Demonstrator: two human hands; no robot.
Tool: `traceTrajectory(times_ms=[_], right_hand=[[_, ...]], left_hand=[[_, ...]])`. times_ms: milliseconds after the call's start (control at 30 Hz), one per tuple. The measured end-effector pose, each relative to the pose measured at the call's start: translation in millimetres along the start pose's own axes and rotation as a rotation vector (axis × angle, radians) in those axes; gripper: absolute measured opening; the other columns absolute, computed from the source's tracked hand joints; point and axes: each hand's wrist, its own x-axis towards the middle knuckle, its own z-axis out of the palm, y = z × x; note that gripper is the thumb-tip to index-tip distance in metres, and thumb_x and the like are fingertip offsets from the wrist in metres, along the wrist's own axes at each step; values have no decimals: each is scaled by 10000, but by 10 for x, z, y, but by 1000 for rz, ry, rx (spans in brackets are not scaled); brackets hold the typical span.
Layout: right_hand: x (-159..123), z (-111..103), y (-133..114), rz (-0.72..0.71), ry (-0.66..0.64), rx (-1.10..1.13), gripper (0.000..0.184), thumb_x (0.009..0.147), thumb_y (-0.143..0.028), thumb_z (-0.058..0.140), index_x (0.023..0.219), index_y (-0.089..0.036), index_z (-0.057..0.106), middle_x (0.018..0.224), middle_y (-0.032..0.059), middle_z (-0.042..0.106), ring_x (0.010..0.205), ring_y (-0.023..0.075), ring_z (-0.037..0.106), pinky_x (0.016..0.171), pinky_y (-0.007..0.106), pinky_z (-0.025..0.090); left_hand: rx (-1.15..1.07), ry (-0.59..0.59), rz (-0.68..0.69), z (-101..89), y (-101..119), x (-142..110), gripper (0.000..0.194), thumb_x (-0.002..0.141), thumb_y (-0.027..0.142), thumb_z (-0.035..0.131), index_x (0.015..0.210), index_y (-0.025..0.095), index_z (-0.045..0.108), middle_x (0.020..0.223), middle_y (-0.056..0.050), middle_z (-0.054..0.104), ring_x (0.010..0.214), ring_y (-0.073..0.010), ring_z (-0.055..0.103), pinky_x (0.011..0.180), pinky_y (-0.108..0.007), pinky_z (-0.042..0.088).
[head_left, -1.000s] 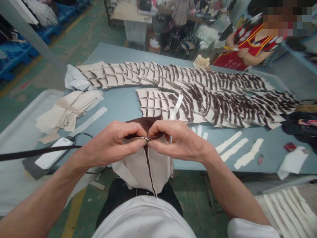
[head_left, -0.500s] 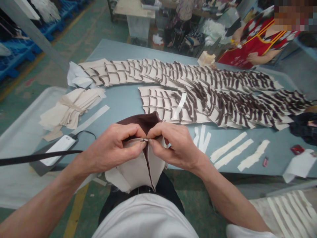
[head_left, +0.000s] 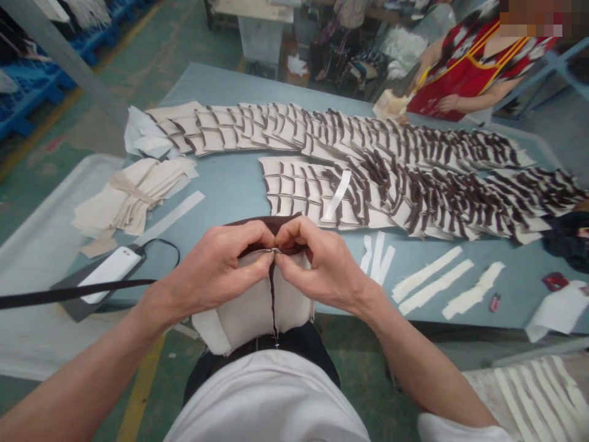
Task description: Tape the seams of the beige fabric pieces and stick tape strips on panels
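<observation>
Between my two hands hangs a sewn fabric piece (head_left: 248, 313), cream on the near side and dark brown at its far edge. A dark seam runs down its middle. My left hand (head_left: 230, 261) pinches the top edge just left of the seam, thumb against fingers. On the other side of the seam, my right hand (head_left: 317, 261) pinches the same edge. The fingertips of both hands nearly meet at the seam. The fabric's lower part hangs at the table's near edge, above my lap. My fingers hide part of the top edge.
Overlapping cream-and-brown pieces (head_left: 299, 190) lie in two long rows across the blue table (head_left: 221, 190). A tied bundle of cream cloth (head_left: 133, 190) and a white phone-like device (head_left: 110, 273) are on the left. Pale strips (head_left: 437, 285) lie right. A co-worker in a red apron (head_left: 460, 80) stands opposite.
The fabric's brown far edge has dropped lower and its seam hangs straighter. Both hands keep their pinch, with fingertips slightly shifted. The co-worker's hands have moved towards the table.
</observation>
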Motion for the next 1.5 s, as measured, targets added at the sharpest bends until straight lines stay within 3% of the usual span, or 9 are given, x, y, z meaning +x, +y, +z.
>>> traceTrajectory(times_ms=[133,267,467,600,733,933,1067,1300,1500], right_hand=[[75,-58,-14,82,-93,-152,151,808,-232,618,941,-198,682,844,28,765,765,185,698,720,287,445],[152,-83,-8,27,-150,-219,117,801,-230,589,776,-194,697,696,8,699,652,155,592,658,297,344],[234,-153,-42,-9,-176,29,117,800,-220,557,712,-175,621,625,-51,544,578,88,424,617,254,319],[265,-195,-73,101,-253,252,95,787,-210,568,701,-177,589,641,-59,507,603,82,426,586,230,318],[288,-228,-82,237,-373,512,105,782,-255,623,711,-183,593,647,-60,484,591,84,393,543,228,312],[263,-193,-34,457,-430,749,176,798,-366,641,742,-201,617,607,-55,476,545,101,364,494,254,279],[253,-110,3,497,-366,722,181,760,-365,626,706,-194,599,605,-58,487,552,94,387,504,229,304],[197,-121,-83,269,-220,460,65,726,-230,554,671,-205,531,611,-69,441,569,84,363,524,220,290],[113,-110,-81,-55,-51,6,104,788,-169,541,735,-183,630,622,-48,567,537,81,459,553,228,328]], left_hand=[[3,4,44,-12,-18,2,131,957,210,575,897,182,689,773,40,714,638,-103,611,635,-225,430],[-7,21,64,-52,-67,-24,123,977,218,590,919,184,692,772,41,711,637,-101,622,619,-212,442],[117,91,180,-108,-55,-50,97,999,170,587,982,201,677,813,28,755,647,-105,688,634,-201,500],[221,90,300,-90,-86,-106,180,1059,168,526,993,230,681,863,0,809,759,-138,779,711,-217,573],[251,159,442,-99,-204,-190,269,1060,124,538,1225,288,672,1065,-10,841,928,-157,806,830,-247,626],[323,81,593,-155,-325,-185,405,1029,59,536,1363,252,661,1102,-69,835,944,-199,810,856,-277,652],[304,-28,483,-101,-351,-171,357,1058,100,487,1316,243,690,1145,-94,831,985,-226,801,886,-319,641],[272,43,239,-129,-177,-162,228,1018,211,598,1233,240,670,1055,-61,843,919,-229,820,818,-294,622],[119,-129,178,-401,-155,-119,205,1085,288,519,1158,252,707,972,-6,826,789,-169,771,755,-236,551]])
